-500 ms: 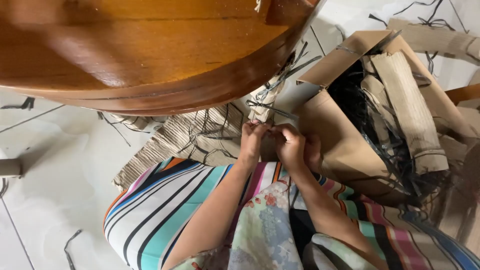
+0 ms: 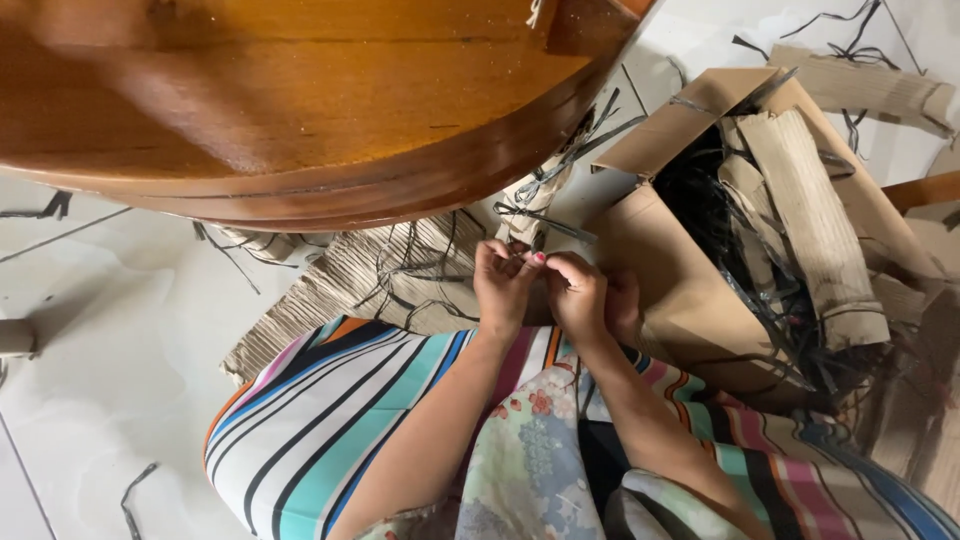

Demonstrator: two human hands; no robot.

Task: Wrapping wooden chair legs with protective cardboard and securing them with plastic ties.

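Observation:
My left hand (image 2: 503,283) and my right hand (image 2: 578,292) meet in front of me, fingertips pinched together on a thin dark strip (image 2: 540,222) that runs up toward a bundle of black strips (image 2: 560,170) under the table edge. Both hands hover over corrugated cardboard (image 2: 345,275) lying on the floor. My lap is covered by striped cloth (image 2: 330,410).
A round wooden table (image 2: 300,100) overhangs the upper left. An open cardboard box (image 2: 670,290) at right holds rolled corrugated card (image 2: 815,220) and tangled black strips. Loose strips (image 2: 135,490) lie on the white tiled floor (image 2: 110,380).
Both hands stay pinched together on the strip; their position has barely shifted.

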